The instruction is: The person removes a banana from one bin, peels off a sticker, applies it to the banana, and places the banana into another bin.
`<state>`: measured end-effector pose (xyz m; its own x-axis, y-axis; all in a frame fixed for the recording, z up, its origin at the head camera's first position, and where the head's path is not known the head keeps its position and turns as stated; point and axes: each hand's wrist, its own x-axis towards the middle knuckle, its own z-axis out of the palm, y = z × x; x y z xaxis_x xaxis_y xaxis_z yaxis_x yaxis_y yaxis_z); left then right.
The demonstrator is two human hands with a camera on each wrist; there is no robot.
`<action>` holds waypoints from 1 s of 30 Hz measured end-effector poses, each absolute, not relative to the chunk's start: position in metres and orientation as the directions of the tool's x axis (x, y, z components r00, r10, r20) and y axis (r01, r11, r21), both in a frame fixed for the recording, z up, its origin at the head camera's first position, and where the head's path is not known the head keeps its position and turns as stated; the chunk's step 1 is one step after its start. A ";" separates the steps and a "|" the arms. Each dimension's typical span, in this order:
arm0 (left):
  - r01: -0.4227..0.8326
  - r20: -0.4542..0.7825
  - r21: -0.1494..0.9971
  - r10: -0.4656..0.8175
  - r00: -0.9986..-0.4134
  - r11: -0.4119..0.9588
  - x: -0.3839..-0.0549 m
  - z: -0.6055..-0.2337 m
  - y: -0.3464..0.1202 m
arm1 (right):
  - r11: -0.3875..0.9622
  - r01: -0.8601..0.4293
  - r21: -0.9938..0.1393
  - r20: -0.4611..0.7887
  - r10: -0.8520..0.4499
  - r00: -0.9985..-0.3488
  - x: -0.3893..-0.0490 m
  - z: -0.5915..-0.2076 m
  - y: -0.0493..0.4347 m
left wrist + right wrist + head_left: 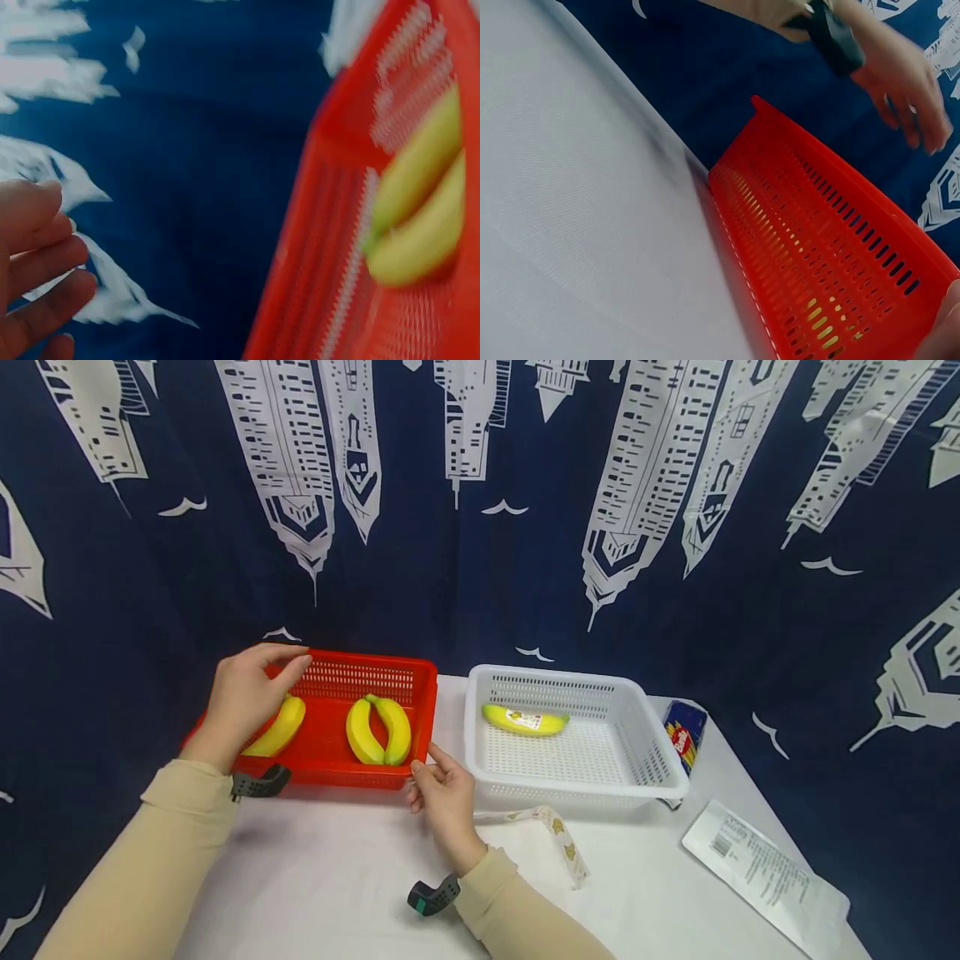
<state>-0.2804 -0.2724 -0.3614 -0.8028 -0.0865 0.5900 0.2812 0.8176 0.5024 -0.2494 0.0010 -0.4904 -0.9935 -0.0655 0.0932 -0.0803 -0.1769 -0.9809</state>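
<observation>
A red plastic basket stands on the left of the white table. Two yellow bananas lie side by side in its right half, and another banana lies at its left, partly hidden by my left arm. My left hand is raised over the basket's left end with loosely bent fingers, holding nothing; the left wrist view shows the fingers apart from the basket. At the basket's front right corner my right hand grips the rim, the thumb on top; only a bit of that hand shows in the right wrist view.
Right of the red basket stands a white basket with one labelled banana inside. A patterned ribbon strip lies in front of it. A blue packet and a white printed pouch lie at the right. A dark printed curtain hangs behind.
</observation>
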 end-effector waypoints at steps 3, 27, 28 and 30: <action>0.191 0.455 0.482 -0.058 -0.888 0.855 -0.302 -0.357 -0.289 | -0.173 -0.073 -0.982 0.086 -0.066 -0.994 -0.250 -0.491 0.002; 0.076 -0.259 0.202 0.129 -0.957 0.976 -0.353 -0.405 -0.330 | -0.217 -0.069 -0.974 0.084 -0.061 -0.995 -0.251 -0.492 0.000; 0.081 -0.264 0.193 0.131 -0.956 0.978 -0.353 -0.406 -0.330 | -0.216 -0.069 -0.974 0.084 -0.062 -0.995 -0.251 -0.493 -0.001; 0.097 -0.262 0.173 0.141 -0.955 0.980 -0.352 -0.408 -0.329 | -0.213 -0.069 -0.975 0.084 -0.063 -0.994 -0.251 -0.493 0.000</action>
